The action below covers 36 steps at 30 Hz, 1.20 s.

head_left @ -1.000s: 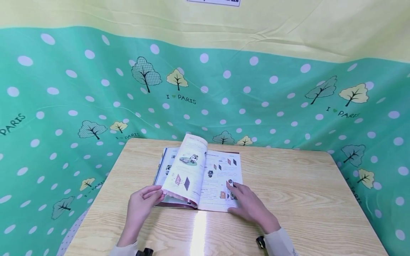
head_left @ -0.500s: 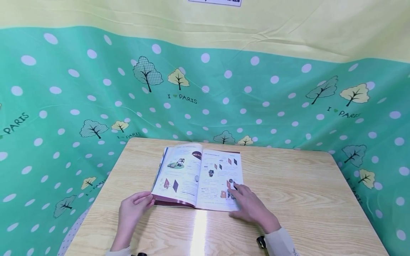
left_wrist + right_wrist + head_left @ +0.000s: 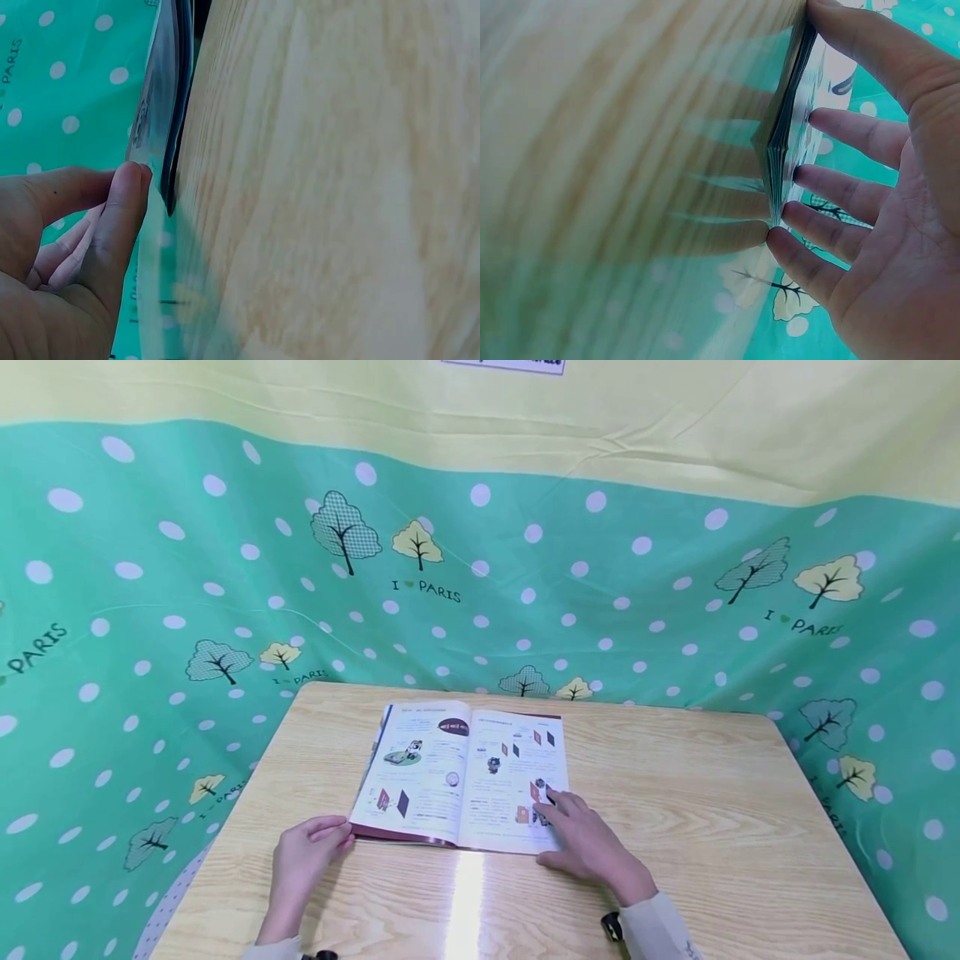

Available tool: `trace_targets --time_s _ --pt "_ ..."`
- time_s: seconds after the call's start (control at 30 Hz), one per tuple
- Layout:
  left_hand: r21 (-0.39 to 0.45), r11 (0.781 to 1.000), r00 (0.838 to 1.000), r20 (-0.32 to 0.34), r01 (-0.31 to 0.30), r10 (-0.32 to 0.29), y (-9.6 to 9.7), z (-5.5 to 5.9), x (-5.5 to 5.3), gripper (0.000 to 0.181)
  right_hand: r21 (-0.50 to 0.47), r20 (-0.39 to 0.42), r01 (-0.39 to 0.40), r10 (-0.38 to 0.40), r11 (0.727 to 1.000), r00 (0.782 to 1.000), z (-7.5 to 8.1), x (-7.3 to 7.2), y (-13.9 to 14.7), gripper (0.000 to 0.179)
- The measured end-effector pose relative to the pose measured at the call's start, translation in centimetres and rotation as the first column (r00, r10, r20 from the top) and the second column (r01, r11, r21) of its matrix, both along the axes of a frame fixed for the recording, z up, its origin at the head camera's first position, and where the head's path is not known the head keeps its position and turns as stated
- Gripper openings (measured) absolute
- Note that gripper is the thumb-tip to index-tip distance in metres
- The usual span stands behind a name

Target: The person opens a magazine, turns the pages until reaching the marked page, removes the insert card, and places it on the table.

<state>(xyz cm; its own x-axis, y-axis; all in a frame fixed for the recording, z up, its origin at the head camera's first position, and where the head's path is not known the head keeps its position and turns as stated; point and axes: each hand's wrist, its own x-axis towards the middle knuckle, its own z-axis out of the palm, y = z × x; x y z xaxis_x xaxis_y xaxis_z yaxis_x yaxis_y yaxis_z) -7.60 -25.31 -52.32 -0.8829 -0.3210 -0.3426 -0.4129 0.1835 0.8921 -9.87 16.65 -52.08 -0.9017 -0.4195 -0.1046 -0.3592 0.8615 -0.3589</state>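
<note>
An illustrated book (image 3: 465,777) lies open on the wooden table, its printed pages facing up. At the lower left corner of its left page (image 3: 420,760), my left hand (image 3: 307,864) pinches the page corner between thumb and finger. The left wrist view shows this grip, with the left hand (image 3: 82,240) close by the book's edge (image 3: 161,105). My right hand (image 3: 588,843) rests on the lower right of the right page (image 3: 502,827), fingers spread. In the right wrist view its fingertips (image 3: 802,176) touch the book by its page edges (image 3: 780,150).
The book lies toward the far side of the wooden table (image 3: 697,802). Behind and at both sides hangs a green and yellow cloth (image 3: 600,568) with dots and trees. A bright light streak (image 3: 465,910) shows on the tabletop in front of the book.
My left hand has moved left and down, bringing the raised page over from mid-turn to lie nearly flat on the left side. The right hand has stayed in place.
</note>
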Motion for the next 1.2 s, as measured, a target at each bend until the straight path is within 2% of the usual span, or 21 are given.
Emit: trace_targets --time_s 0.37,0.57,0.73,0.97,1.03,1.2 --pt "-0.016 1.0 1.0 0.001 0.003 -0.002 -0.2 -0.3 0.1 0.033 -0.028 -0.03 -0.029 0.028 0.999 0.999 0.0 0.0 0.2 0.074" --pt "-0.025 1.0 1.0 0.002 0.003 -0.003 -0.2 -0.4 0.0 0.034 -0.064 0.012 -0.041 0.041 0.997 0.999 0.4 0.1 0.6 0.063" --pt "-0.05 0.999 1.0 0.006 0.018 -0.018 -0.4 -0.2 0.2 0.036 -0.113 0.039 -0.005 0.01 0.994 0.999 0.7 0.1 1.0 0.055" --pt "-0.199 0.979 0.999 0.028 0.036 -0.032 -0.6 0.3 0.1 0.042 -0.222 -0.088 0.006 -0.026 0.975 0.996 0.4 -0.2 1.6 0.053" --pt "-0.174 0.984 0.999 0.023 0.026 -0.023 -0.5 0.4 0.0 0.042 -0.243 -0.12 0.015 -0.046 0.97 0.992 0.4 -0.4 1.8 0.052" --pt "-0.035 0.999 1.0 -0.018 0.008 -0.009 0.2 0.8 -0.5 0.04 -0.264 -0.159 0.087 -0.132 0.961 0.978 0.6 -0.5 2.0 0.052"
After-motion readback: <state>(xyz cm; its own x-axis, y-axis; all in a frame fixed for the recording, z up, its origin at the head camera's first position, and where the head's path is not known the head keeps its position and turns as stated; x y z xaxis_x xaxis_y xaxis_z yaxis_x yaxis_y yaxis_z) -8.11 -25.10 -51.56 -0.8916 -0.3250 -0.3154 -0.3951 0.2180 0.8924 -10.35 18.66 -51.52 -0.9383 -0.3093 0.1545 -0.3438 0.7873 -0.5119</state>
